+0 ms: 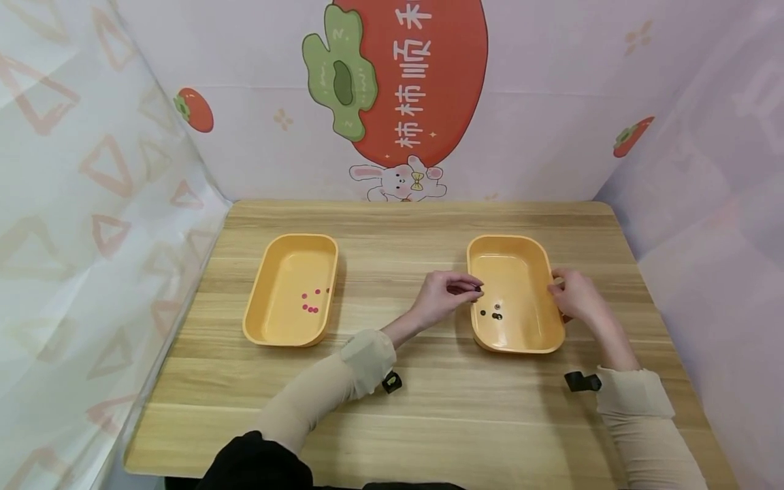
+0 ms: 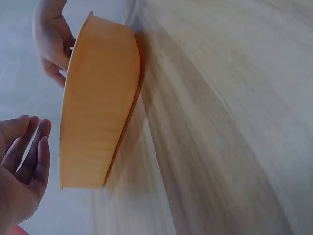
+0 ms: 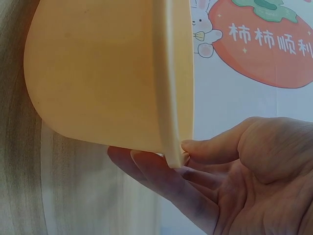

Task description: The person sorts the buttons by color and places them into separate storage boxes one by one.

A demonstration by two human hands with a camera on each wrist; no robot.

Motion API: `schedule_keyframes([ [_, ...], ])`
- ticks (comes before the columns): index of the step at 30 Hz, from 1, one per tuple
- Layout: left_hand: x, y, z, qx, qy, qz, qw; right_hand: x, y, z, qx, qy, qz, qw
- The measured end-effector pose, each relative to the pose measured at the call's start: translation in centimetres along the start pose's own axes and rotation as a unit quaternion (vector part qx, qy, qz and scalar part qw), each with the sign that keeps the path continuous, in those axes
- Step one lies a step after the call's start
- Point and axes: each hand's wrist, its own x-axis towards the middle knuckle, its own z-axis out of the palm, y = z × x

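Observation:
My right hand (image 1: 576, 294) grips the right rim of a yellow-orange plastic tray (image 1: 520, 262). In the right wrist view the thumb (image 3: 215, 149) lies over the rim and the fingers sit under it along the outer wall. At the opposite rim is my left hand (image 1: 442, 296), thumb and forefinger meeting around a small dark round piece (image 1: 478, 289). From the left wrist view that hand (image 2: 22, 171) appears beside the tray's outer wall (image 2: 98, 103), and the piece is hidden. Several small dark round pieces (image 1: 497, 316) lie on the tray floor.
A second yellow-orange tray (image 1: 290, 248) stands on the left of the wooden table (image 1: 392, 422), with several small magenta discs (image 1: 310, 309) in it. Black wrist-camera mounts (image 1: 392, 382) stick out by both cuffs. A printed cloth backdrop (image 1: 539, 136) rises behind the table.

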Motion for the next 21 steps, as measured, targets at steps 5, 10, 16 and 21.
schedule_keyframes([
  [5, 0.5, -0.4, 1.4, 0.032, -0.016, -0.002, 0.9993, 0.0, 0.0, 0.2, 0.002, 0.002, -0.001, 1.0000],
  [10, 0.8, -0.7, 1.9, 0.129, -0.067, 0.025, 0.9891, 0.0, 0.0, 0.3, 0.002, 0.003, -0.004, 1.0000],
  [16, 0.5, -0.2, 1.2, 0.215, -0.127, 0.057, 0.9667, 0.1, 0.0, 0.2, 0.001, 0.007, -0.009, 0.9999],
  [21, -0.4, 0.4, -1.0, 0.220, -0.176, 0.051, 0.9582, 0.2, 0.2, 0.1, -0.002, 0.010, -0.015, 0.9998],
])
